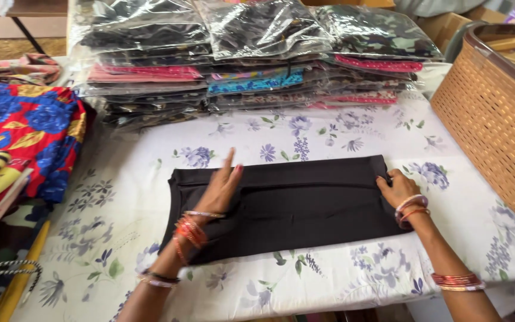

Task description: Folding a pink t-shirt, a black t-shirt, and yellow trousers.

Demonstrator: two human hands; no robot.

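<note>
A folded black garment (305, 206) lies flat on a white cloth with blue flowers (305, 140). My left hand (222, 185) rests flat on the garment's left part, fingers spread and pressing it down. At the garment's right edge, my right hand (396, 188) pinches the fabric. Both wrists carry red and orange bangles.
Stacks of folded clothes in clear plastic bags (251, 53) line the far side of the table. A tan woven plastic basket (496, 113) stands at the right. Loose colourful fabrics (25, 131) are piled at the left, with a yellow stick (22, 277) near the left edge.
</note>
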